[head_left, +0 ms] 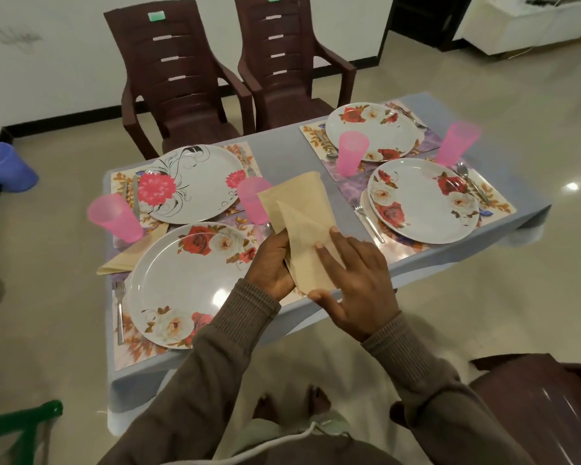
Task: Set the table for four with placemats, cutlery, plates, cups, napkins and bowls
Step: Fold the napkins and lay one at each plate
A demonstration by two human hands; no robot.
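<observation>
A beige napkin (299,209) is held upright over the middle of the table. My left hand (272,263) grips its lower left edge. My right hand (353,280) lies against its lower right part, thumb under the bottom corner and fingers spread on the cloth. Another folded beige napkin (128,258) lies left of the near left plate (182,283). The far left plate (195,182), far right plate (376,129) and near right plate (423,199) sit on floral placemats with forks and spoons beside them. Pink cups (114,216) (252,199) (351,156) (457,142) stand by the settings.
The low table (530,213) has a pale blue cover. Two brown plastic chairs (182,78) (292,62) stand behind it, and another brown chair (537,397) is near my right. A blue cup (4,166) is at the far left, and a green frame (17,427) at the bottom left.
</observation>
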